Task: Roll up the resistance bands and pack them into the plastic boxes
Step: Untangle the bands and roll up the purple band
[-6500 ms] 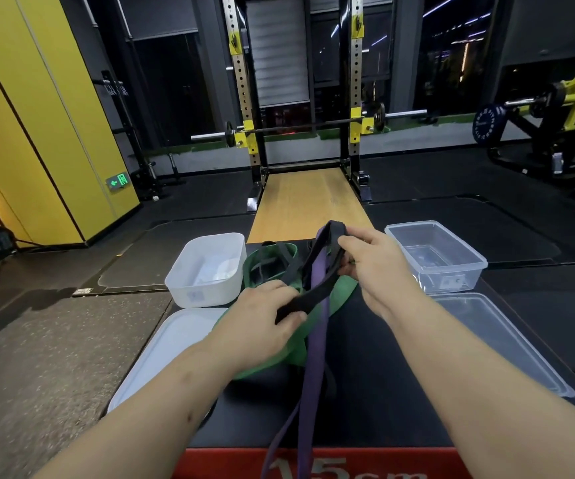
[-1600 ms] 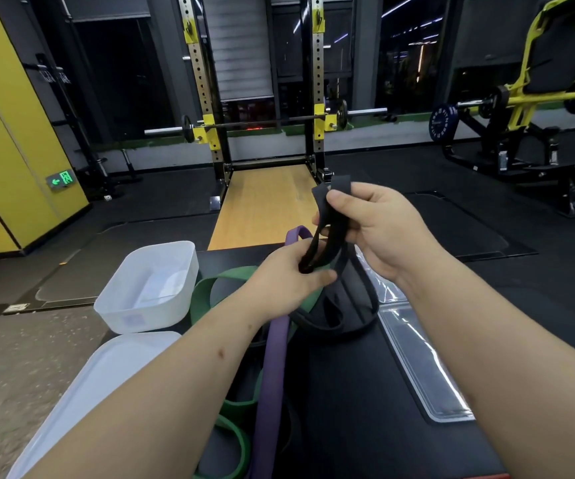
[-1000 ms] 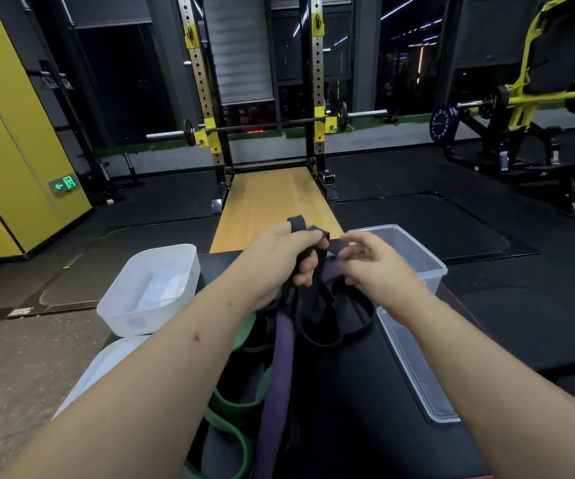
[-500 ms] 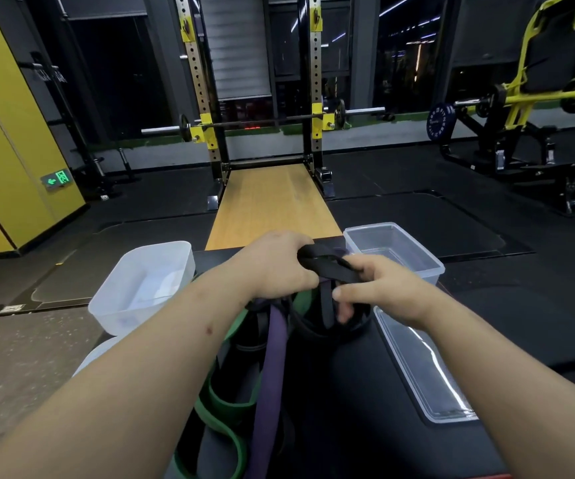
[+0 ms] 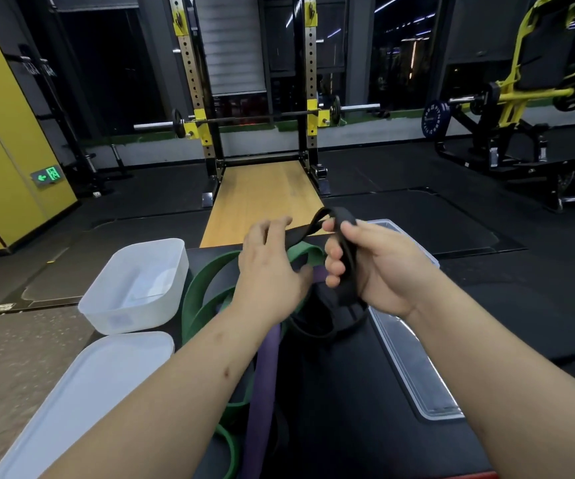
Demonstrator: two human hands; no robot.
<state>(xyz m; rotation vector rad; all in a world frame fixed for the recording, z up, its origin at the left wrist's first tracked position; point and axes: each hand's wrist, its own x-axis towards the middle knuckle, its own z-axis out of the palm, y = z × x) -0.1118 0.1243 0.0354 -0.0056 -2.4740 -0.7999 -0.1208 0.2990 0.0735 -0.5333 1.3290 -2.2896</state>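
Both of my hands hold a black resistance band (image 5: 346, 267) above a black padded platform (image 5: 348, 392). My right hand (image 5: 376, 267) is closed around several folded layers of it. My left hand (image 5: 269, 267) pinches the strip that runs from the top loop. The rest of the black band hangs in loops below. A green band (image 5: 203, 292) and a purple band (image 5: 265, 371) lie loose on the platform under my arms. A white plastic box (image 5: 134, 288) stands open at the left. A clear plastic box (image 5: 388, 224) is mostly hidden behind my right hand.
A white lid (image 5: 82, 392) lies in front of the white box. A clear lid (image 5: 414, 368) lies at the right of the platform. Beyond are a wooden lifting platform (image 5: 265, 198), a squat rack with a barbell (image 5: 251, 119) and a yellow weight machine (image 5: 521, 108).
My hands have come up from the pile with the black band. My right hand now grips more folded layers, and a new loop stands above its fingers.
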